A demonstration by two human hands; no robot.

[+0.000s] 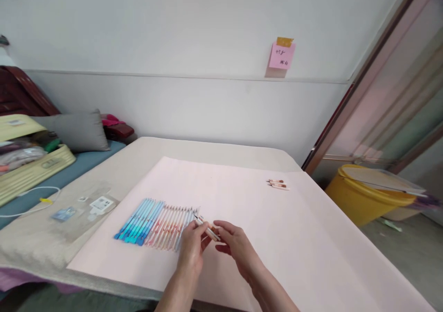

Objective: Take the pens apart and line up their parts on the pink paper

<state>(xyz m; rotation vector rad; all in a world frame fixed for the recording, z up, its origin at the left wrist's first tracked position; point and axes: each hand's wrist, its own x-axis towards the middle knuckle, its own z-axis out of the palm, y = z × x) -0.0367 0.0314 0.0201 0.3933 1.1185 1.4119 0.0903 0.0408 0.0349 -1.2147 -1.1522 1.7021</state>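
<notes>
My left hand (pixel 193 242) pinches a short bundle of white pencils (pixel 209 232) with dark tips and brown ends, pointing up and to the left. At their lower end, the fingers of my right hand (pixel 235 242) close on the brown part. How many pencils are in my hands I cannot tell. Left of my left hand lies a tight row of slim pencils: blue ones (pixel 139 220) on the left, white and pinkish ones with grey tips (pixel 169 226) on the right. Farther off, a small group of white and brown pencils (pixel 278 184) lies sideways on the sheet.
A pale pink sheet (pixel 221 187) covers much of the table. Clear plastic packaging (pixel 83 215) with labels lies at the left. Beyond it are a cream case (pixel 51 164) and a grey pillow (pixel 81 131). A yellow bin (pixel 360 196) stands right; a pink note (pixel 282 57) hangs on the wall.
</notes>
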